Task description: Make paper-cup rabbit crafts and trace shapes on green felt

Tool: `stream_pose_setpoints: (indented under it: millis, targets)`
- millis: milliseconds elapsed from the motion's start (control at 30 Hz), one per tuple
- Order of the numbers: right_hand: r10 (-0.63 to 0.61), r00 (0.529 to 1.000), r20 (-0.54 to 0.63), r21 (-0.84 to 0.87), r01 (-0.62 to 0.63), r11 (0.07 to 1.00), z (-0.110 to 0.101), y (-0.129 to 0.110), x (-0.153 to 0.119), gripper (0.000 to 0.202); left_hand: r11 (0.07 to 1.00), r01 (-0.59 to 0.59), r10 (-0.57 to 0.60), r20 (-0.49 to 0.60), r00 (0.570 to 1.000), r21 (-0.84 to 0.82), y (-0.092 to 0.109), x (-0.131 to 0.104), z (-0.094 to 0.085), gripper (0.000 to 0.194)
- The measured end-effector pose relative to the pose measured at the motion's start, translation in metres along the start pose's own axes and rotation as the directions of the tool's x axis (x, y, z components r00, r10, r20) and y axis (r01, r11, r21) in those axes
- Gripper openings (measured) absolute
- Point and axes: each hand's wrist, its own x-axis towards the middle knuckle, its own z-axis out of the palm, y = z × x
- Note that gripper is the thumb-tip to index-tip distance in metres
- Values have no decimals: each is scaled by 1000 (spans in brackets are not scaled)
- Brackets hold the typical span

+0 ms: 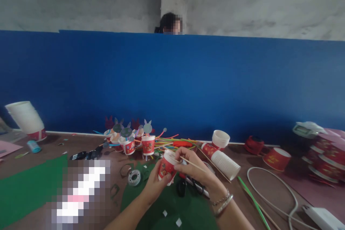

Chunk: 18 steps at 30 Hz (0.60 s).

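A red printed paper cup (165, 168) is tilted in my left hand (155, 183), whose fingers wrap round its side. My right hand (194, 167), closed at the cup's rim, pinches a thin pale wooden stick (198, 165) that slants back across the hand. Whether the stick's tip touches the cup is hidden by the fingers. Beneath both hands lies a dark green sheet (151, 208) with small white paper bits (178, 222). A roll of tape (134, 177) is left of the cup, and black-handled scissors (182, 188) lie partly under my right hand.
Several decorated cups (148, 145) with rabbit-shaped cutouts stand behind, beside coloured pipe cleaners (172, 140). Stacked white cups (225, 165) lie to the right, near a cable (249, 183). Red paper bowls (277, 159) are further right. A blue partition (172, 79) closes the back, with a person beyond.
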Motion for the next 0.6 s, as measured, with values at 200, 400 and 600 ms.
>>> stream_pose_setpoints:
  millis: [200, 400, 600]
  targets:
    - [8, 1000, 13, -35, -8, 999, -2, -1, -1, 22, 1000, 8, -8, 6, 1000, 11, 0, 0, -1, 69]
    - [-4, 1000, -11, -31, 4, 1000, -2, 6, 1, 23, 1000, -1, 2, -6, 1000, 18, -5, 0, -2, 72]
    - [-8, 1000, -8, -44, 7, 999, -1, 6, 1, 21, 999, -24, 24, 3, 1000, 27, -4, 0, -2, 68]
